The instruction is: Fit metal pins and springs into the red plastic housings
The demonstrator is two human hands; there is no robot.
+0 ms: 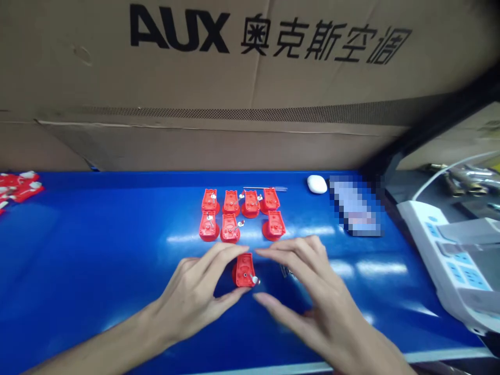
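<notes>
A small red plastic housing (244,270) with a peg and a white-tipped metal piece at its lower right corner sits on the blue table. My left hand (195,286) holds it from the left, index finger at its far edge and thumb at its near edge. Just to its right, my right hand (312,291) is open, thumb and fingers apart with nothing between them. Beyond my hands stand two rows of similar red housings (229,227), several with a white-tipped metal piece. Small metal parts (287,271) lie partly hidden behind my right hand.
A thin screwdriver (265,188) lies behind the rows. A white rounded case (316,184) and a blurred-out phone (355,205) are at the back right, near a white power strip (449,260). Red parts (19,187) lie far left. A cardboard wall (195,146) closes the back.
</notes>
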